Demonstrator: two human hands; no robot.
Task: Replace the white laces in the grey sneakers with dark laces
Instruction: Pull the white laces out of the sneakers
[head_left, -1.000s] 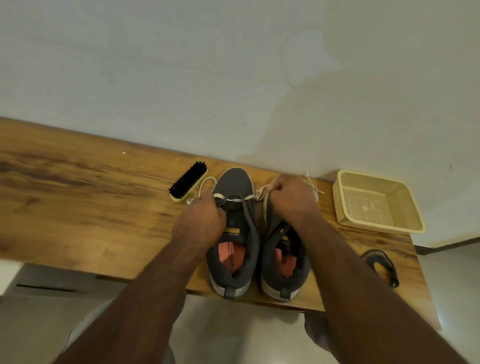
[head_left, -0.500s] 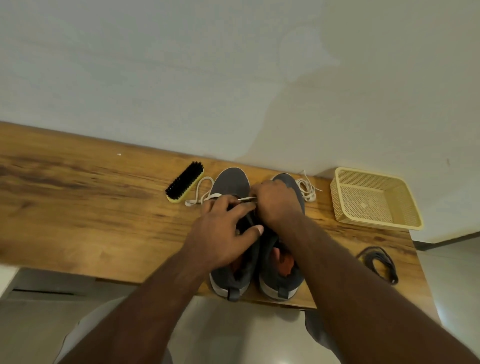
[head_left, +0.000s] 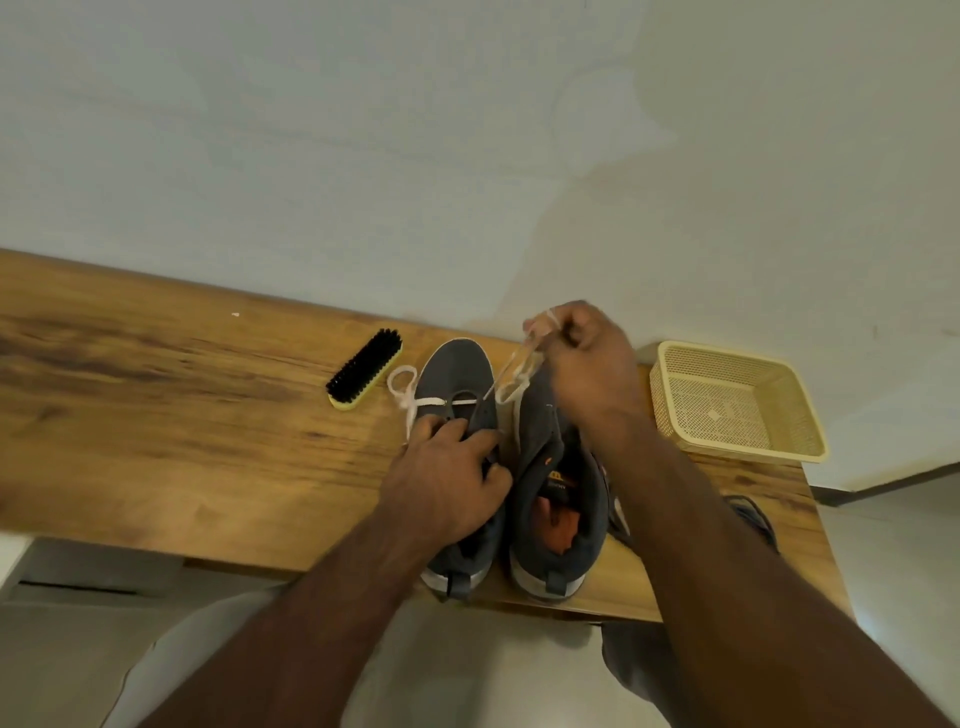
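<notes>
My right hand (head_left: 587, 358) is raised above the toe of the right sneaker (head_left: 558, 483), its fingers pinching the white lace (head_left: 511, 371), which runs blurred down to the front eyelets of the left sneaker (head_left: 457, 384). My left hand (head_left: 449, 480) lies on that left sneaker, fingers curled over its tongue and side, holding it down. The lace crosses the left sneaker's front and loops out on the table (head_left: 156, 415) just left of its toe. Both sneakers stand side by side at the table's near edge, toes away from me. Left of the left sneaker lies a brush (head_left: 365, 370); right of the pair sits a basket (head_left: 737, 400), and nearer me the dark laces (head_left: 753, 514).
</notes>
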